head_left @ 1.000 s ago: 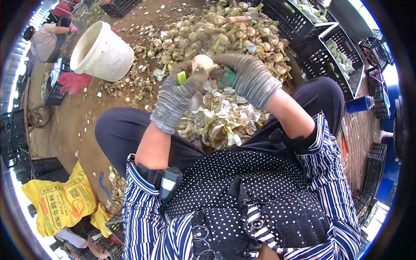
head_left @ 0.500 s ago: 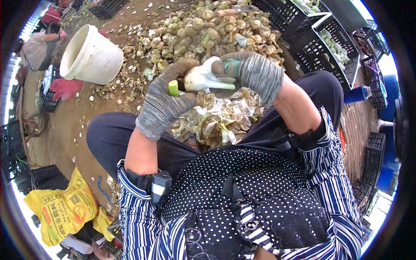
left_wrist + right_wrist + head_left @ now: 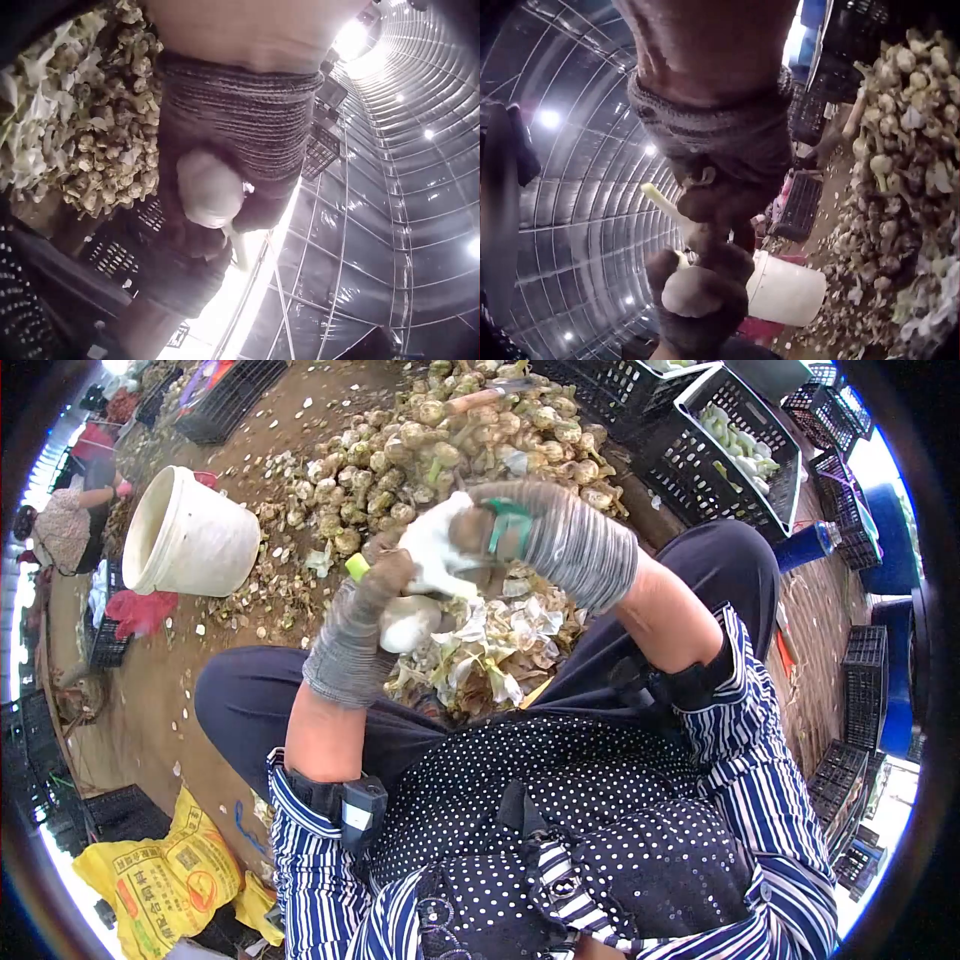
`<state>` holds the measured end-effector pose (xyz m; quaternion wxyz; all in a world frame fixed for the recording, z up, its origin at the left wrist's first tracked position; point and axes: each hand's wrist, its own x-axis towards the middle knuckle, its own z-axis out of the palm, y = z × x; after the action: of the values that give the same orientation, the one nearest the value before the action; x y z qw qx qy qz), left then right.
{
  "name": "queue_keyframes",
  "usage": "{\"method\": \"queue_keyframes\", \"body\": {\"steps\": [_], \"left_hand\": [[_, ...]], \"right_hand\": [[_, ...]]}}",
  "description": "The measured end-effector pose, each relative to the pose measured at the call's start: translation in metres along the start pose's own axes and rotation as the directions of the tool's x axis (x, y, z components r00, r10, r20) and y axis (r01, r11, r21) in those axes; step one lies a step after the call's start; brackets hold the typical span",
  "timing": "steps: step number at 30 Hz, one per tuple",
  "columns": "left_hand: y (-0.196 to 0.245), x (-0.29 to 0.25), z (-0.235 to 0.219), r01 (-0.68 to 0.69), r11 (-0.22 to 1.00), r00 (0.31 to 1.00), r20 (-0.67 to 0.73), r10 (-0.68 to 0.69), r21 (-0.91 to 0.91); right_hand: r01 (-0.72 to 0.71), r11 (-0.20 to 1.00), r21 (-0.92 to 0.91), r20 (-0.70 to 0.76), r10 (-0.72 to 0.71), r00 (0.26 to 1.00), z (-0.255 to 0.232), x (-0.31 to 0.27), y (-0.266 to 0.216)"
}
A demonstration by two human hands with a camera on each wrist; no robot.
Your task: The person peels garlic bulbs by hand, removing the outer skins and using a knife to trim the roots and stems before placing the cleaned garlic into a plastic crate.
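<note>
Both hands wear grey striped knit gloves and meet above a heap of papery garlic skins (image 3: 500, 650). My left hand (image 3: 350, 625) holds a white garlic bulb (image 3: 408, 630) in its palm, with a cut green stem (image 3: 357, 567) poking out past the fingers. The same bulb (image 3: 210, 191) fills the palm in the left wrist view. Between the hands is a second white garlic bulb (image 3: 432, 550), blurred, its short stem pointing down-right. My right hand (image 3: 560, 540), with a green band (image 3: 510, 525) round the fingers, grips this one, while left fingertips touch its near side.
A big pile of unpeeled garlic (image 3: 400, 460) lies ahead, with a wooden-handled tool (image 3: 475, 400) on it. A white bucket (image 3: 215, 545) stands at left. Black crates (image 3: 720, 460), one with peeled garlic, stand at right. Another person (image 3: 70, 525) is at far left.
The white bulb between the hands has tilted, and its stem now points down-right. Both hands shifted left in the head view, which itself moved. A second bulb now shows in the left palm.
</note>
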<state>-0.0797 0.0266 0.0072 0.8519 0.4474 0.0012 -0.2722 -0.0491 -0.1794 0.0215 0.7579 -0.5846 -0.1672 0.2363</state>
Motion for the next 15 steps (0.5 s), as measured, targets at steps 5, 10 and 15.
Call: {"method": "queue_keyframes", "body": {"steps": [5, 10, 15], "left_hand": [[-0.001, 0.003, 0.009, -0.048, 0.990, 0.999, -0.010, 0.050, 0.133], [-0.004, -0.001, -0.002, -0.081, 0.995, 0.997, 0.001, 0.081, 0.053], [0.002, -0.008, -0.002, -0.164, 0.986, 0.987, -0.005, 0.163, -0.020]], "right_hand": [[-0.128, 0.992, -0.024, -0.075, 0.126, 0.989, -0.003, -0.001, -0.012], [-0.076, 0.996, -0.047, -0.168, 0.067, 0.984, -0.012, 0.002, 0.002], [-0.300, 0.671, -0.678, -0.218, 0.206, 0.954, -0.022, 0.007, 0.012]]}}
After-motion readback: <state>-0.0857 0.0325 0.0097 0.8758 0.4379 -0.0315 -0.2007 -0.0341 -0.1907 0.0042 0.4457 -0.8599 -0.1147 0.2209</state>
